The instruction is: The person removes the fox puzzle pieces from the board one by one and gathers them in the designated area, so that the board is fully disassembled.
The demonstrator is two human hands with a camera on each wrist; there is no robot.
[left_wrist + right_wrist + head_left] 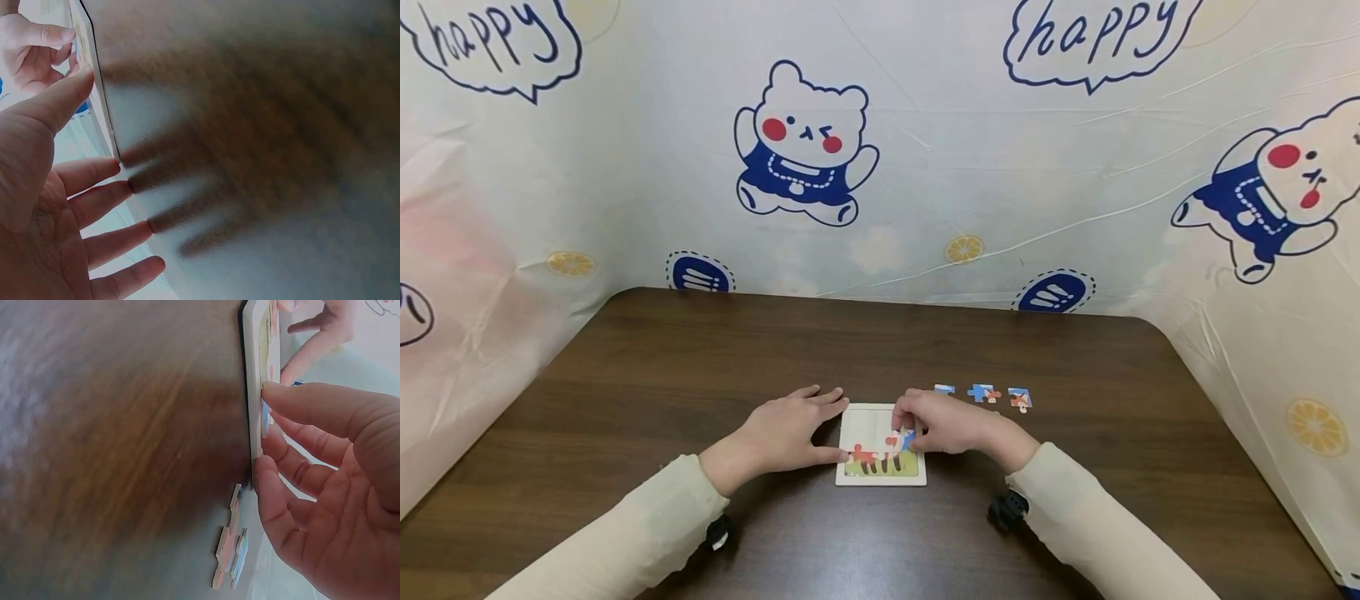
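On a brown, wood-grained table (700, 358) with rounded far corners, 1 square, pale, shallow puzzle tray (880, 482) with a thin raised rim. Across its lower half, a partly filled picture (880, 467) in red, white and green, number of pieces hard to tell; bare pale board above. Beyond the tray to the right, 3 loose pieces (983, 393) in view, flat, thin and knobbed, printed in blue and red. Of 2 bare hands, left hand (790, 429) with fingers straight and spread, thumb touching the tray's left edge; right hand (943, 421) with fingers curled, pinching 1 blue-edged piece (907, 440) between thumb and fingers at the tray's right side. On the arms, 2 cream sleeves (647, 517) of soft-looking cloth. Behind, a creased, slightly shiny sheet (910, 167) with 2 cartoon bears and 2 "happy" bubbles.
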